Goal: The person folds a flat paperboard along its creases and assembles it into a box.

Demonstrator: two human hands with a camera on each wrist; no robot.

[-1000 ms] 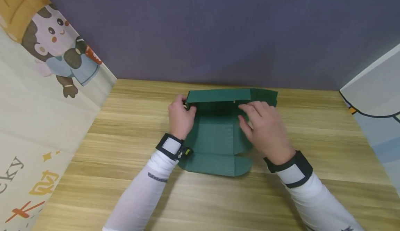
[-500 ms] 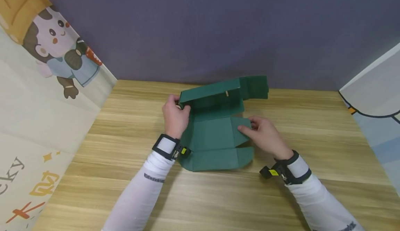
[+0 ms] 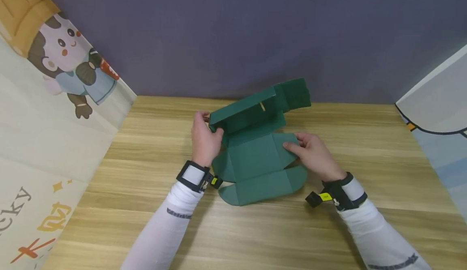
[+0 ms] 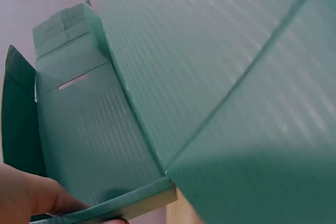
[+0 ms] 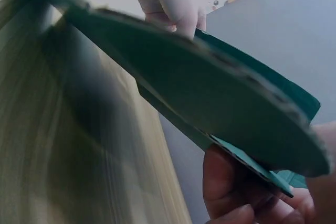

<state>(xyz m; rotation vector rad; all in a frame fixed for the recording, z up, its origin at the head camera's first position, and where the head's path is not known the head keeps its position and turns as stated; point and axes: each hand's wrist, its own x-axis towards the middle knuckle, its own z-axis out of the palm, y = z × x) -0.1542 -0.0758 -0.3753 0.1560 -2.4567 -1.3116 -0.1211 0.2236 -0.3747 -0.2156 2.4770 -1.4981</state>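
Observation:
A green corrugated cardboard box [image 3: 255, 156], partly unfolded, is tilted above the wooden table. Its far section stands folded up, with a small slot [image 3: 262, 106] and an end flap [image 3: 294, 94] spread to the right. My left hand [image 3: 206, 138] pinches the left end of that section, the thumb on the inside in the left wrist view. On the other side, my right hand [image 3: 315, 154] pinches the right side flap [image 3: 286, 145], thumb on top and fingers beneath. Near me, the front panel [image 3: 264, 187] hangs out with rounded tabs at both ends.
The wooden table [image 3: 146, 152] lies beneath the box. A dark wall [image 3: 233, 39] rises behind its far edge. Printed cloth with a cartoon figure [image 3: 67, 59] hangs on the left, and another printed panel [image 3: 434, 99] stands on the right.
My right hand has moved down from the far section and taken hold of the right side flap. The far section has opened up and back, and the box has turned slightly, its right end away from me.

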